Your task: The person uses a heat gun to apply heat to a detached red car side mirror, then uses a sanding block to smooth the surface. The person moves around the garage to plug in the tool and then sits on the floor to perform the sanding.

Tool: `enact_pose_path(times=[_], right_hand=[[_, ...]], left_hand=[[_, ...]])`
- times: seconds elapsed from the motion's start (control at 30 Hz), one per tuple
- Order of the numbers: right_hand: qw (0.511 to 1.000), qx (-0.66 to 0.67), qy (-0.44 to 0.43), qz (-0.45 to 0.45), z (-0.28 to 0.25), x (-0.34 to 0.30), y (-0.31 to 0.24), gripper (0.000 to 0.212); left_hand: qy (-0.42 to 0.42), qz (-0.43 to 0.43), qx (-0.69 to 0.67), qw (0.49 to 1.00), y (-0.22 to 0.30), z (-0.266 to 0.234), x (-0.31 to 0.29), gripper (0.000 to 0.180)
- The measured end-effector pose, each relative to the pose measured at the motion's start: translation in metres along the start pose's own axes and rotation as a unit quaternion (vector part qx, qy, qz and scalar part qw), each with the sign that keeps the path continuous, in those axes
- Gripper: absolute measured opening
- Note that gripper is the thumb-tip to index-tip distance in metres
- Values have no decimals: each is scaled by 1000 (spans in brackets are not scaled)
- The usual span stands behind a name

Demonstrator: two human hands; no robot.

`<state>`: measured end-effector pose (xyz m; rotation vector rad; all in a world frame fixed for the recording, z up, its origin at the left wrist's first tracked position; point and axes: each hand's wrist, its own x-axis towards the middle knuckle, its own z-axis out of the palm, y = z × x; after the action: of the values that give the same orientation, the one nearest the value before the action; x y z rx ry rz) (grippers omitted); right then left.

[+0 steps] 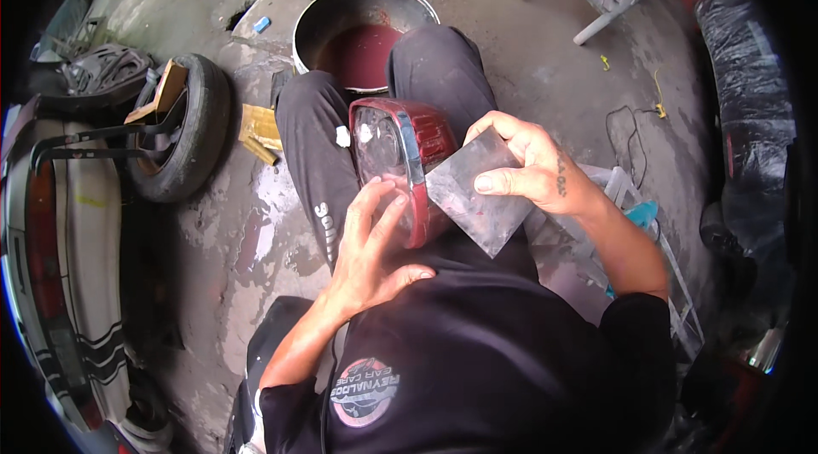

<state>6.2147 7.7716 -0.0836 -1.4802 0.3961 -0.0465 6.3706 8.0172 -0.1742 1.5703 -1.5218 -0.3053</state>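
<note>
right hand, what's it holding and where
The right hand pinches a grey sandpaper sheet by its upper right edge, thumb on top.

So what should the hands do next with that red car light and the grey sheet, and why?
Probably press the grey sheet down onto the red car light. The right hand holds it touching the light's edge, while the left hand steadies the light on the lap.

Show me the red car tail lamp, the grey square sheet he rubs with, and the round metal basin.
Red car tail lamp (pixel 430 134), head view, on its red housing.
Grey square sheet (pixel 473 198), head view, on its flat middle.
Round metal basin (pixel 341 15), head view, on its inner wall.
</note>
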Motion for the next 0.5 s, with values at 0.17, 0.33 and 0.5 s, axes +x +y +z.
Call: enact_pose_path(times=[0.17, 0.33, 0.5], right_hand=[[1000, -22, -10, -8, -5, -4, -8, 38], [998, -55, -10, -41, -23, 0, -14, 43], [997, -58, 9, -43, -42, -7, -9, 45]], left_hand=[[32, 9, 9, 999, 0, 10, 15, 98], [30, 17, 20, 999, 1, 25, 22, 93], [48, 52, -12, 997, 11, 38, 40, 88]])
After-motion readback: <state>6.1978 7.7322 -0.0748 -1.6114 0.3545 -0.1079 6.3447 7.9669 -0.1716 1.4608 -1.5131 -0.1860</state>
